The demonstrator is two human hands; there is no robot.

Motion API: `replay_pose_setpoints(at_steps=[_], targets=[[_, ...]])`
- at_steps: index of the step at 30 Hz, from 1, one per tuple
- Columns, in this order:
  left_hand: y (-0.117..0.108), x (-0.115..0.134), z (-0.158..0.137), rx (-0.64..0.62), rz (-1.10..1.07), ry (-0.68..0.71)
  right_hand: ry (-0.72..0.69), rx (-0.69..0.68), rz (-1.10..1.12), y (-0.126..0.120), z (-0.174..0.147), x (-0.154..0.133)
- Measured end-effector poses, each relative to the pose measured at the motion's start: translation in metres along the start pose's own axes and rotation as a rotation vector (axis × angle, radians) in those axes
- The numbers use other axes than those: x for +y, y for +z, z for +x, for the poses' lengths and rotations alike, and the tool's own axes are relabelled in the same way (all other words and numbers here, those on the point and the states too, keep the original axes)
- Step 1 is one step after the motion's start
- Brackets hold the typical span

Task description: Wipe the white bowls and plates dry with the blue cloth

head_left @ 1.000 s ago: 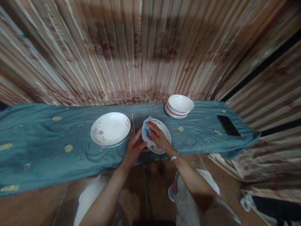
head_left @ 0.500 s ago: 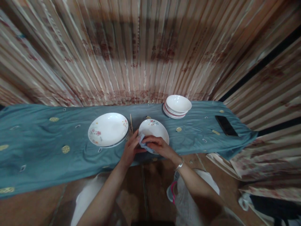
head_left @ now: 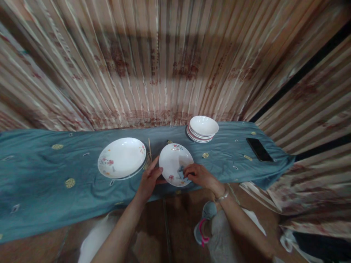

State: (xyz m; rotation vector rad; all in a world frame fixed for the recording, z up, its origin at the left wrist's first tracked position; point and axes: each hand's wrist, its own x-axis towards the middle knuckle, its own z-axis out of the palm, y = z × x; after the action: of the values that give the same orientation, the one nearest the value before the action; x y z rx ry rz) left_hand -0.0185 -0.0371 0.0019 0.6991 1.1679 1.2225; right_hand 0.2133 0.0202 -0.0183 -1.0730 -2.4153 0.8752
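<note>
A white plate with a floral rim [head_left: 171, 160] is tilted slightly toward me above the table's front edge. My left hand [head_left: 149, 178] grips its left rim, thumb on top and fingers underneath. In my right hand [head_left: 201, 176] is a bluish cloth [head_left: 181, 172], bunched between the fingers and pressed on the plate's lower right surface. Part of the cloth is hidden by the fingers. Left of my left hand lies a stack of larger floral plates [head_left: 123, 157]. Thin wooden chopsticks [head_left: 149, 149] stick out between that stack and the held plate.
A stack of white bowls [head_left: 203, 126] stands at the back right of the table, which has a teal cloth [head_left: 41, 190]. A black phone [head_left: 259, 149] lies near the right end. Pleated curtains [head_left: 131, 65] hang close behind and at the right.
My right hand has slid the cloth from the plate's lower left to its lower right, away from my left hand. The view has shifted a little.
</note>
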Motion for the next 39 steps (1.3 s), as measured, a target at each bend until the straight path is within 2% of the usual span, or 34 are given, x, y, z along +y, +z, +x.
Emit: replay_pose_setpoints(at_steps=[3,5,11,16,23,31,35,39], targets=[[0.001,0.001,0.000,-0.018,0.012,0.006,-0.019,0.164,-0.261,0.001,0.004,0.003],[0.002,0.002,0.001,-0.031,0.021,0.007,-0.039,0.225,-0.379,0.003,0.008,0.004],[0.001,-0.001,0.001,-0.038,0.013,0.020,-0.097,0.309,-0.513,0.011,0.027,0.005],[0.003,-0.001,0.001,-0.013,0.010,0.007,-0.134,0.336,-0.466,0.024,0.039,0.004],[0.004,0.002,-0.002,-0.021,0.008,0.017,-0.113,0.363,-0.222,0.038,0.054,-0.002],[0.001,-0.003,0.001,-0.024,0.013,0.030,-0.149,0.306,0.113,0.048,0.049,-0.045],[0.002,-0.006,0.002,-0.031,0.023,0.061,-0.225,0.318,0.070,0.047,0.045,-0.060],[0.004,-0.007,0.002,-0.062,0.019,0.051,-0.241,0.326,-0.091,0.039,0.057,-0.056]])
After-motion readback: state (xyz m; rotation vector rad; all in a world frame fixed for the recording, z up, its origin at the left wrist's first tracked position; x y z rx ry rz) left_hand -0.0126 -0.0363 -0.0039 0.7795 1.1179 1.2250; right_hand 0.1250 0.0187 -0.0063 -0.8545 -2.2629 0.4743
